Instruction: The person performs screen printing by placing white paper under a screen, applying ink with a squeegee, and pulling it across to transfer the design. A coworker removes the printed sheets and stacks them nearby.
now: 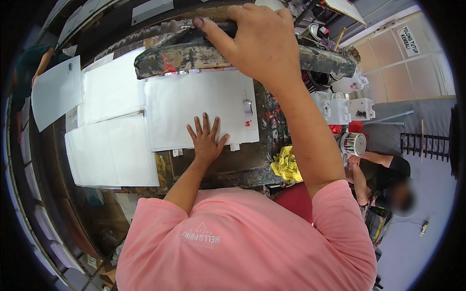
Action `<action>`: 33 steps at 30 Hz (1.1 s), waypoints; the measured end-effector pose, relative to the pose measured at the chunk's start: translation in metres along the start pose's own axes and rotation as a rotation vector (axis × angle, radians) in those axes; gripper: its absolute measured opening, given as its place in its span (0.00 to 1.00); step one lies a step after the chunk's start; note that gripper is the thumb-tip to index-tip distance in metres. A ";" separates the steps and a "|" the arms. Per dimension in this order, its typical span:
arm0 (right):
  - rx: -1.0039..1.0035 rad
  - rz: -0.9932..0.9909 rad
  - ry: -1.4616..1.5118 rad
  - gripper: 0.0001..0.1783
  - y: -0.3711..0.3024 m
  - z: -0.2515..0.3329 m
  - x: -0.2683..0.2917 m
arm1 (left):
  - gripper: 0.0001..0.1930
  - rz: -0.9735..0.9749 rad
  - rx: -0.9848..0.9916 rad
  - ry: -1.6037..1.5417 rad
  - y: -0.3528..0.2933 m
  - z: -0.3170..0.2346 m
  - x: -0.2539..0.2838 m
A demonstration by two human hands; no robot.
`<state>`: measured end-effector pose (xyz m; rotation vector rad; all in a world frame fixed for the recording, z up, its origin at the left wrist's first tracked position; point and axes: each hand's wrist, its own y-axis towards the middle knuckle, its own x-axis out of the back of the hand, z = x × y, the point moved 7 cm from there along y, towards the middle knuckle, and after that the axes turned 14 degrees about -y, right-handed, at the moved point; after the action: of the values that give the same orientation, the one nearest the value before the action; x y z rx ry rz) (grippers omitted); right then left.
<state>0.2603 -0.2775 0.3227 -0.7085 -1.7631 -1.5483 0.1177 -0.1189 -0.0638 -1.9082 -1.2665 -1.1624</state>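
White sheet [194,104], blank on the visible face, lies flat on the worktable in front of the person, its far edge close by a wooden beam [182,57]. Left hand [208,140]: palm down on the near part of the sheet, fingers spread wide, holding nothing. Right hand [262,41]: closed over the beam and holding it, thumb stretched out to the left, the ends of some fingers hidden behind the hand. Beam: dark, worn, caked with paint, one red streak toward its left end. Worktable [218,166]: dark brown top, spattered red and pale along its right side. Further white sheets [112,150] lie to the left, in two groups, one nearer and one farther. At the right edge, a crumpled yellow cloth [286,165]; beyond it, a paint-smeared pale can [353,144] and white plastic fittings [347,110]. Left side of the room: long shelving [29,184], and a person in a dark sleeve [36,63] beside a lifted, curved sheet [58,92]. Right side: a second person in a dark top [388,169], a black slatted rack [424,145], a grey wall covering [412,114] and pale panels [393,77] bearing a white sign [408,41].
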 end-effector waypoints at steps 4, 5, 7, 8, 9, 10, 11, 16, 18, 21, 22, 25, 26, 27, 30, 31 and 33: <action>-0.040 0.136 0.119 0.31 0.014 0.000 0.013 | 0.42 0.001 0.024 -0.039 0.000 0.000 0.002; -0.043 0.134 0.123 0.31 0.013 -0.001 0.013 | 0.42 0.004 0.034 -0.044 -0.001 -0.001 0.002; -0.047 0.128 0.137 0.32 0.010 0.001 0.014 | 0.42 -0.001 0.047 -0.045 -0.004 -0.001 0.000; -0.042 0.081 0.097 0.33 0.006 0.001 0.014 | 0.43 -0.009 0.049 -0.042 -0.005 -0.001 0.000; -0.037 0.034 0.059 0.33 0.000 0.001 0.010 | 0.43 -0.018 0.053 -0.040 -0.007 -0.001 -0.002; -0.032 -0.016 0.019 0.34 -0.003 0.001 0.009 | 0.43 -0.013 0.047 -0.053 -0.007 -0.002 -0.003; -0.024 -0.013 0.009 0.34 -0.004 0.004 0.006 | 0.44 -0.014 0.054 -0.060 -0.009 -0.002 -0.003; 0.011 -0.015 -0.001 0.32 -0.007 0.004 0.001 | 0.45 -0.136 0.047 -0.068 -0.009 -0.016 0.033; 0.021 -0.064 0.003 0.32 -0.010 0.003 0.001 | 0.45 -0.162 0.042 -0.362 -0.001 -0.026 0.067; 0.016 0.001 -0.017 0.33 -0.023 0.009 -0.003 | 0.44 -0.292 0.025 -1.060 0.006 -0.038 0.130; 0.020 -0.055 -0.018 0.32 -0.038 0.014 -0.006 | 0.43 -0.328 0.059 -1.383 0.006 -0.039 0.153; 0.056 -0.008 -0.070 0.31 -0.090 0.031 -0.009 | 0.45 -0.247 0.031 -2.200 0.000 -0.032 0.203; 0.053 0.017 -0.060 0.31 -0.107 0.035 -0.011 | 0.45 -0.219 0.154 -2.410 -0.008 -0.025 0.210; 0.047 0.041 -0.053 0.31 -0.122 0.038 -0.013 | 0.45 -0.180 0.204 -2.420 -0.014 -0.026 0.206; 0.034 0.016 -0.014 0.30 -0.131 0.040 -0.014 | 0.44 -0.132 0.387 -2.364 -0.037 -0.020 0.180; 0.031 -0.006 -0.001 0.30 -0.132 0.042 -0.014 | 0.44 -0.115 0.356 -1.766 -0.046 -0.004 0.160; 0.038 -0.003 -0.021 0.30 -0.120 0.042 -0.007 | 0.46 -0.060 0.254 -0.575 -0.064 0.021 0.108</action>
<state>0.1664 -0.2528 0.2396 -0.7064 -1.8056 -1.5101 0.0850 -0.0304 0.0214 -2.0864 -1.6807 -0.4458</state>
